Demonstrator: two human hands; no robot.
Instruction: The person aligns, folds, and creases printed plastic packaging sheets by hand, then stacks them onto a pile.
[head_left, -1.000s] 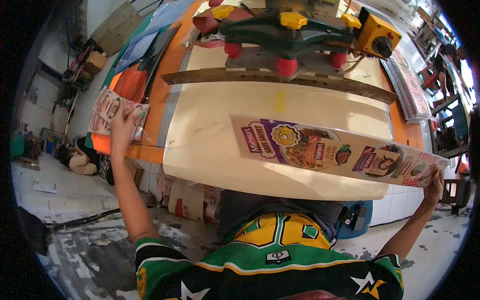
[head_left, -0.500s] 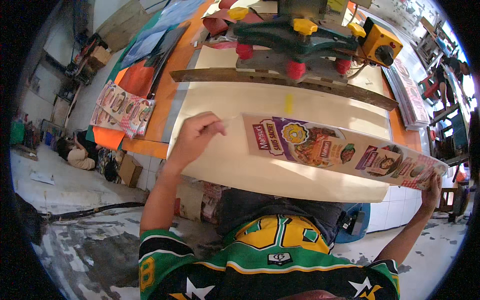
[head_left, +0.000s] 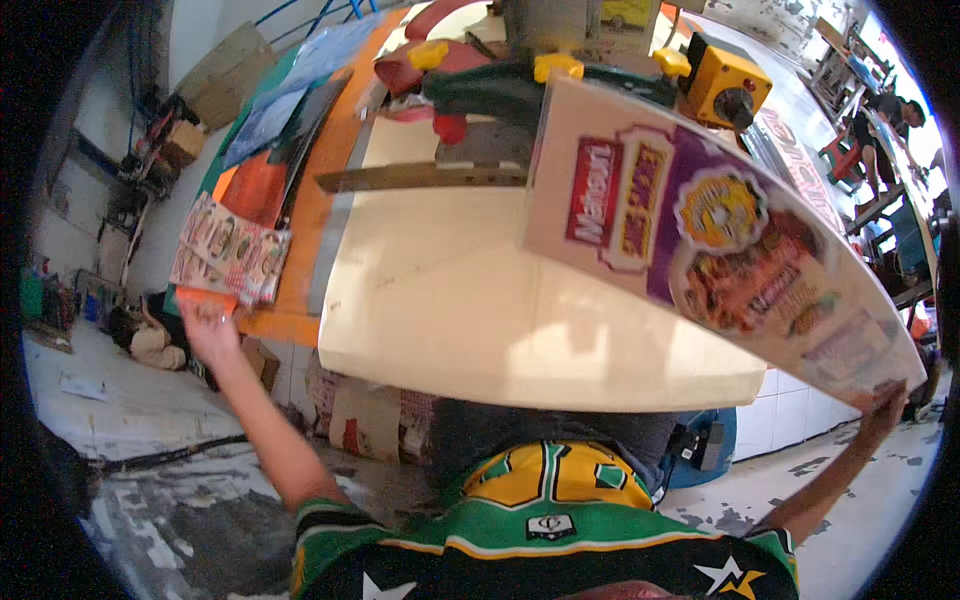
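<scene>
My right hand is closed on the near right end of a long, glossy printed sheet with food pictures and a purple patch. The sheet is lifted and tilted, its far end rising in front of the machine and hiding part of it. At the left, my left hand is held out with its fingers apart, by the near edge of an orange sheet. Just beyond it lies a small pile of similar printed sheets. Whether the fingers touch the pile is too blurred to tell.
A large cream board covers the work table before me. Across it runs a metal bar under a machine with yellow knobs and a yellow control box. Blue plastic sheets lie far left. A person sits far right.
My left hand has moved from above the board out to the printed pile at the left. My right hand has lowered slightly, and the printed sheet has swung up and toward me.
</scene>
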